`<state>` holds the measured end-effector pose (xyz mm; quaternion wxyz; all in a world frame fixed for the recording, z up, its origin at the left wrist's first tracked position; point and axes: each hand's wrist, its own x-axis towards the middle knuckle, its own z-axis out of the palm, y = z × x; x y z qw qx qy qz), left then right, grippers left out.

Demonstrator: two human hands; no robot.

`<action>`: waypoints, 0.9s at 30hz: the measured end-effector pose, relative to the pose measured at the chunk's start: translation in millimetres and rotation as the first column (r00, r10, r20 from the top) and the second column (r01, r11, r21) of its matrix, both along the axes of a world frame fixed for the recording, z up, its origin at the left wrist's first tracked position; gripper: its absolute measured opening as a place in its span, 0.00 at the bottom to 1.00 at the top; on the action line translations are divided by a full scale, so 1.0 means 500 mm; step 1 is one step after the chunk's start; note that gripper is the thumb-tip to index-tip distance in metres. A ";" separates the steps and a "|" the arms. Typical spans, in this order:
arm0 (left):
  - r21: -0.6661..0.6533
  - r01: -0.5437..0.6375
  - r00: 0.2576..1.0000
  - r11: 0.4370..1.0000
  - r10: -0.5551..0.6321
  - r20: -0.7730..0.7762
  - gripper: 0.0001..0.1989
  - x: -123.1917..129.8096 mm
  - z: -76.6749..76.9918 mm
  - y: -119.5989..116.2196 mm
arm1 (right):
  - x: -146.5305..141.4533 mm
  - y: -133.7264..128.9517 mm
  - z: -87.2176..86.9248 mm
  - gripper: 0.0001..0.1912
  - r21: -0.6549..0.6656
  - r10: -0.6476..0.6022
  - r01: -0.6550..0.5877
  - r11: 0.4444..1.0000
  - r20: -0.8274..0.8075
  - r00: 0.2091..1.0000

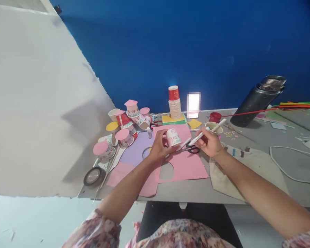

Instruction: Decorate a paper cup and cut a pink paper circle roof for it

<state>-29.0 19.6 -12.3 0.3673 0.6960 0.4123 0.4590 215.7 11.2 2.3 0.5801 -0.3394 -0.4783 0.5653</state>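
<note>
My left hand (158, 148) grips a white paper cup (173, 137) with pink and green drawings, tipped on its side above the pink paper (188, 165). A white marker pen (196, 138) sits in the fingers of my right hand (210, 142), a short way right of the cup. Dark-handled scissors (193, 149) lie on the pink paper between my hands. A second pale marker (184, 144) or its cap rests close to the held cup; I cannot tell which. Just behind my right hand stands a cup (219, 128) with a pen in it.
Decorated paper cups with pink tops (124, 136) crowd the left, near a tape roll (93, 176). A stack of cups (174, 105) and a bright phone-like screen (193, 105) stand at the back. To the right are a black flask (257, 101) and a cloth bag (250, 172).
</note>
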 end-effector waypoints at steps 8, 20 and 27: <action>0.067 -0.019 1.000 0.998 0.020 -0.010 0.35 0.000 -0.003 0.004 | 0.028 0.011 -0.021 0.26 -0.083 0.093 -0.099 0.992 -0.078 0.993; -0.015 -0.045 0.997 0.999 0.046 0.063 0.36 0.011 -0.002 0.008 | 0.045 0.028 -0.041 0.23 -0.103 0.160 -0.170 0.980 -0.102 0.982; 0.005 -0.031 0.997 0.999 0.031 0.074 0.35 0.009 0.009 0.009 | 0.038 0.024 -0.046 0.25 -0.121 0.210 -0.218 0.968 -0.082 0.974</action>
